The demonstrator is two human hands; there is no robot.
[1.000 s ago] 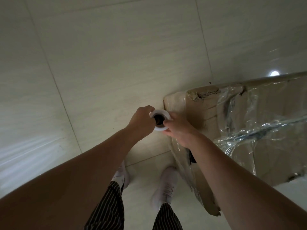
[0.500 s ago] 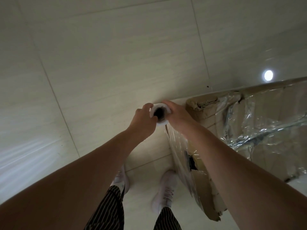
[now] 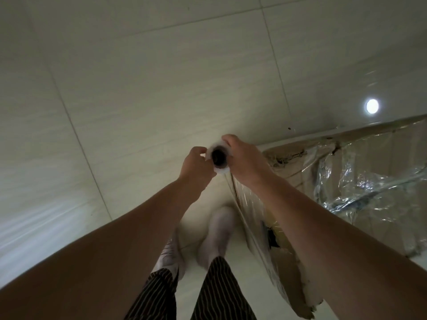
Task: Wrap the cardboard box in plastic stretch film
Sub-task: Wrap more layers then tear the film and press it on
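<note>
**Inspector:** Head view. Report the position of the task item.

**Operator:** The large brown cardboard box (image 3: 332, 167) stands on the pale tiled floor (image 3: 161, 77) at the right of the frame. Its near corner is torn and ragged. Crumpled clear film (image 3: 369, 188) already lies across its upper face.

**Inspector:** Report the film supply.

**Operator:** The white roll of clear plastic stretch film (image 3: 218, 155) is held above the floor, just beside the box's near left corner. It is seen end-on, with its dark hollow core facing the camera. A sheet of film (image 3: 249, 204) runs down from the roll along the box's near side face.

**Inspector:** State the finger condition, left side first.

**Operator:** The left hand (image 3: 196, 165) grips the roll's left side, fingers curled against the rim. The right hand (image 3: 245, 162) grips the top and right side, fingers curled over the rim. Both forearms reach forward from the bottom of the frame.

**Inspector:** List the other visible items.

**Operator:** Two white shoes (image 3: 219, 232) stand on the floor below the hands, close to the box's lower edge. Above them are dark trousers with thin pale stripes (image 3: 221, 292). A round bright light reflection (image 3: 372, 106) shows on the tiles beyond the box. The shoes are blurred, so their detail cannot be read.
</note>
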